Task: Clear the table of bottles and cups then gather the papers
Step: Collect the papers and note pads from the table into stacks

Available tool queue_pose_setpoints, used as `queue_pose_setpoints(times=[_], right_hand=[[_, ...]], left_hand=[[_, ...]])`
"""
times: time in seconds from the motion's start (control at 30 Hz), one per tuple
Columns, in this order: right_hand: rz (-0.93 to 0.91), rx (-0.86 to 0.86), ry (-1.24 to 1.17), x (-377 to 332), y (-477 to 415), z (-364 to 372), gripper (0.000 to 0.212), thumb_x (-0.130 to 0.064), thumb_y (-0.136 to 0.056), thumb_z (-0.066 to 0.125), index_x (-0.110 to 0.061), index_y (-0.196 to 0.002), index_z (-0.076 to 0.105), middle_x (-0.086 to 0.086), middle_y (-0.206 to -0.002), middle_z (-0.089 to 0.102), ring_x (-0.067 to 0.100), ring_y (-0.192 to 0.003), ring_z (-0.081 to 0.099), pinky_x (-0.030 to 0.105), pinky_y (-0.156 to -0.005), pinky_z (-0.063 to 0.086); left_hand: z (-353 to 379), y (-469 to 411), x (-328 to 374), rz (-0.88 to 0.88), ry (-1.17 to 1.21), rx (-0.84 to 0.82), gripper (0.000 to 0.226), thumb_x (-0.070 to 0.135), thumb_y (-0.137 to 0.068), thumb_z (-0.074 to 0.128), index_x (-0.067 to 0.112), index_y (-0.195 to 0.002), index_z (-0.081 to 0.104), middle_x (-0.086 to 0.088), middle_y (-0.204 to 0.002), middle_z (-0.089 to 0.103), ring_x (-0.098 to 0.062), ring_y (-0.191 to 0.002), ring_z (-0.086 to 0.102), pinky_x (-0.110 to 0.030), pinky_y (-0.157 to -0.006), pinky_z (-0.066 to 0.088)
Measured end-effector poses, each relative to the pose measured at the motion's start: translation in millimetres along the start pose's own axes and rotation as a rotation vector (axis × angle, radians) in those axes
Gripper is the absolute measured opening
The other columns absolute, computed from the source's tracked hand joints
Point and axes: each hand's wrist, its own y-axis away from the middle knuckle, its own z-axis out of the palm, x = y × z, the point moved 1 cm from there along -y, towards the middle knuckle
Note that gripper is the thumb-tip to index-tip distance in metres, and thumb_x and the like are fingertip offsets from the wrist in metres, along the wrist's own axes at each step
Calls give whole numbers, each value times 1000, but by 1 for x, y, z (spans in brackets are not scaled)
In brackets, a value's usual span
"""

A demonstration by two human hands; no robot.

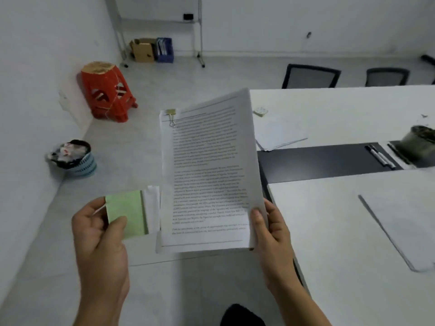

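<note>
Right hand (270, 227) pinches only the clipped papers' (207, 175) corner, left hand (98, 231) closed on what looks like green notes (124, 212); either grip could slip.

White printed sheets (208, 175), gold binder clip (171, 113); green notepad (126, 214); red stool (108, 91).

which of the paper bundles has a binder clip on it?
The printed stack in the right hand, with a gold clip at its top left corner. The loose sheets on the table have none.
</note>
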Motion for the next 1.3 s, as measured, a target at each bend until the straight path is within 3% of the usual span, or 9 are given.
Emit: queue_pose_setpoints(times=[0.2,0.33,0.47,0.67,0.87,0.97,1.07,1.17,1.3], right_hand=[[69,346,-109,22,-61,-9,20,-26,-102,51,-33,-118,61,1,-103,74,27,-94,71,50,-77,58],[82,523,-170,43,-140,-14,19,-27,-101,52,-31,-118,60,-6,-99,75,10,-84,72,26,-64,58],[90,616,-200,38,-233,-10,22,-28,-102,52,-29,-123,57,-9,-103,75,2,-82,71,19,-62,55],[94,743,-205,24,-350,-10,18,-33,-102,51,-47,-112,58,-12,-106,73,15,-99,71,43,-84,60],[149,999,-175,52,-432,-11,24,-27,-104,49,-37,-125,51,-5,-115,67,15,-99,67,41,-84,58],[218,1131,-170,70,-468,-4,30,-26,-103,50,-29,-133,50,-3,-119,65,13,-99,64,45,-90,56],[269,1234,-183,76,-502,12,22,-22,-103,50,-28,-125,52,-2,-118,65,12,-97,63,48,-98,52],[301,1275,-214,78,-539,20,27,-21,-103,52,-25,-129,53,-6,-114,65,13,-99,64,48,-101,51],[280,1335,-257,86,-583,17,20,-18,-103,52,-25,-121,55,-10,-111,66,9,-98,65,35,-94,52]], left_hand=[[118,-86,-41,-102,-29,-322,47,-18,-92,41,26,-106,51,2,-102,65,1,-85,64,-11,-76,50],[204,-136,-85,-146,-110,-458,48,-17,-92,43,28,-108,52,-1,-104,65,-1,-85,64,-12,-73,52],[284,-195,-106,-166,-179,-563,46,-16,-92,43,27,-109,51,1,-104,65,2,-83,65,-10,-68,50],[394,-279,-123,-172,-167,-661,41,-14,-94,43,20,-118,47,2,-104,64,2,-82,64,-11,-68,52],[492,-343,-183,-286,-204,-848,41,-10,-94,44,21,-120,47,-1,-108,63,-10,-89,62,-25,-74,52],[537,-377,-214,-331,-242,-986,41,-11,-94,43,19,-123,46,0,-108,62,-5,-86,61,-12,-65,52],[582,-415,-238,-390,-294,-1097,45,-9,-95,43,19,-130,45,-2,-112,61,-6,-86,61,-14,-65,51],[624,-443,-257,-417,-344,-1146,45,-9,-94,43,22,-128,45,-8,-117,61,-8,-85,61,-22,-69,47],[667,-461,-283,-448,-420,-1213,48,-7,-93,42,20,-133,44,-9,-121,61,-10,-88,60,-23,-72,46]])
